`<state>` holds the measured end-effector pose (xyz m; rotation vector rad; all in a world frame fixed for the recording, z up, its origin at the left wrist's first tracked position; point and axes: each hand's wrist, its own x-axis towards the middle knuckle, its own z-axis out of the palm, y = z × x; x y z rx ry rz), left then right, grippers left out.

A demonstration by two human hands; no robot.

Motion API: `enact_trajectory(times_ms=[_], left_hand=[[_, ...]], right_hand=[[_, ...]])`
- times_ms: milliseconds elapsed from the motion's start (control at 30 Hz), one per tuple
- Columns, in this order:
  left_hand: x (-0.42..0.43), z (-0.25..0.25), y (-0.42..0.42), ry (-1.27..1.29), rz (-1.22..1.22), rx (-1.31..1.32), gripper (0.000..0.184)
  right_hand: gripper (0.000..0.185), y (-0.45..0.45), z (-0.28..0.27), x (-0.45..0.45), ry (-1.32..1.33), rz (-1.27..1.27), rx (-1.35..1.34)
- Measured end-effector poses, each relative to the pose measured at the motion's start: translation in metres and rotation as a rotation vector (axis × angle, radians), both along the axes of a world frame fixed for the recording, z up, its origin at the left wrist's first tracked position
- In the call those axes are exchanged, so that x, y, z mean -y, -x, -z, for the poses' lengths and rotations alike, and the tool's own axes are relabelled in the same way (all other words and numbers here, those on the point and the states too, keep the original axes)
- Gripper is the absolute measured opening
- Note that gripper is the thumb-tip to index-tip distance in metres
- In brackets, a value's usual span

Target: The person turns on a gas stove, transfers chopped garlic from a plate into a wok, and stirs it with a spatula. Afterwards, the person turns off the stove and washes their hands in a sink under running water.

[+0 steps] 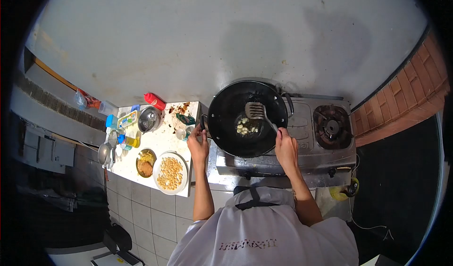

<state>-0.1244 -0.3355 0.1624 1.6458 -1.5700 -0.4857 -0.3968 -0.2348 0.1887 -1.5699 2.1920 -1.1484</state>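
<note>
A black wok [222,141] sits on the left side of the gas stove. My left hand [198,145] is closed at the wok's left handle [204,122], with the fingertips partly hidden. In my right hand [285,148] is the handle of a metal slotted turner [255,110]. The turner's head is inside the wok, just above small pale chopped pieces [246,127] that lie in a shiny patch, perhaps oil. The wok's other handle [289,104], on the right, is untouched.
Right of the wok is a bare burner [332,127]. The white side table [155,142] holds a plate of yellowish pieces [171,173], a bowl of food [145,163], a metal bowl [149,119], a red bottle [155,101] and several jars. A brick edge [401,91] borders the right.
</note>
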Motion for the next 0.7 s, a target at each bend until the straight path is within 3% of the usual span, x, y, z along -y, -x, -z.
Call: enact_trajectory(times_ms=[700], left_hand=[[-0.001, 0.002, 0.001, 0.051, 0.009, 0.002, 0.030]], right_hand=[[0.022, 0.000, 0.002, 0.002, -0.051, -0.119, 0.049]])
